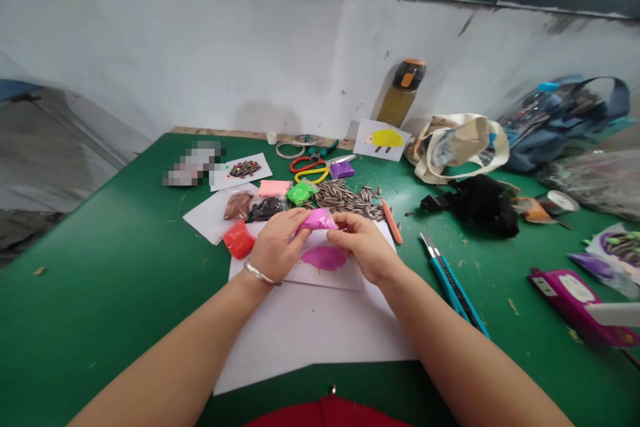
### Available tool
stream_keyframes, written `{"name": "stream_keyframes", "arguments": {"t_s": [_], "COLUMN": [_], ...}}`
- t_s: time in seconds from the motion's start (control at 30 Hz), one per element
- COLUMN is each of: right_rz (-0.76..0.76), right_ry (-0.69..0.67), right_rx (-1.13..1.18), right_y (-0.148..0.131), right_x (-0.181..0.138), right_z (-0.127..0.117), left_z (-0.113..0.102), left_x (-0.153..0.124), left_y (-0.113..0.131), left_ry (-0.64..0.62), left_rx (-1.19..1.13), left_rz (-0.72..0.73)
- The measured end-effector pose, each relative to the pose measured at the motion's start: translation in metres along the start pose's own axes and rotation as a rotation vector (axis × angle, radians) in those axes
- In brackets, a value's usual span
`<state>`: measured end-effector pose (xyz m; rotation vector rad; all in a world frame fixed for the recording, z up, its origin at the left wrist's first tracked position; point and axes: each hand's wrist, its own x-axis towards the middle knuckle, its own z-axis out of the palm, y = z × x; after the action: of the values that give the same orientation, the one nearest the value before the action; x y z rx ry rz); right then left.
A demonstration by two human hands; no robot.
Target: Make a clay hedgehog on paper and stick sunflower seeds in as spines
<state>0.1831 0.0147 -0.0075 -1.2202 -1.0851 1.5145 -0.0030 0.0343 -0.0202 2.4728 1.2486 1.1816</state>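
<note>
Both my hands hold a small pink clay packet (318,219) between them above a white card. My left hand (274,247), with a silver bracelet at the wrist, pinches the packet's left end. Its right end is gripped by my right hand (364,245). Under them, a flat pink clay shape (325,257) is stuck on the white card (327,272), which lies on larger white sheets (310,327). A pile of striped sunflower seeds (345,199) lies just beyond my hands.
Bagged clay in red (239,239), brown (239,204), green (301,193), salmon (274,187) and purple (342,169) lies on the green table (100,267). Scissors (313,170), two teal utility knives (453,283), an orange pencil (391,220), a tote bag (457,143), a bottle (401,90) and a magenta box (575,297) are nearby.
</note>
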Motion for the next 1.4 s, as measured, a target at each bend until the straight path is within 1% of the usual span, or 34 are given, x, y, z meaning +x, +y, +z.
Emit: {"name": "stream_keyframes", "arguments": {"t_s": [0.1,0.27,0.47,0.57,0.77,0.9,1.13,1.27,1.4], "right_rz": [0.003,-0.055,-0.084,-0.1,-0.106,-0.098,-0.082,-0.041,0.019], "right_ry": [0.008,0.006,0.128,0.145,0.067,0.002,-0.033,-0.057,-0.154], "right_rx": [0.045,0.061,0.028,-0.021,-0.137,-0.175,-0.273,-0.197,-0.011], "right_y": [-0.001,-0.002,-0.005,-0.005,0.0,-0.002,-0.003,-0.006,-0.01], "right_x": [-0.003,-0.005,-0.007,-0.007,-0.006,-0.006,-0.004,-0.005,-0.006], "right_z": [0.0,0.004,0.008,0.008,0.004,0.001,-0.005,-0.008,-0.015], "left_z": [0.0,-0.002,-0.005,-0.004,-0.003,-0.003,-0.001,0.0,-0.001], "left_x": [0.0,0.001,0.001,0.0,-0.001,0.0,-0.001,-0.001,0.0], "left_y": [0.002,0.005,0.011,0.012,0.012,0.011,0.01,0.01,0.009], "left_ry": [0.006,0.033,0.025,0.009,-0.003,-0.019,-0.024,-0.012,0.011], "left_rx": [-0.01,0.007,0.019,0.016,-0.005,-0.009,-0.004,0.004,0.016], "left_rz": [0.007,0.005,0.06,0.08,0.119,0.125,0.148,0.154,0.148]}}
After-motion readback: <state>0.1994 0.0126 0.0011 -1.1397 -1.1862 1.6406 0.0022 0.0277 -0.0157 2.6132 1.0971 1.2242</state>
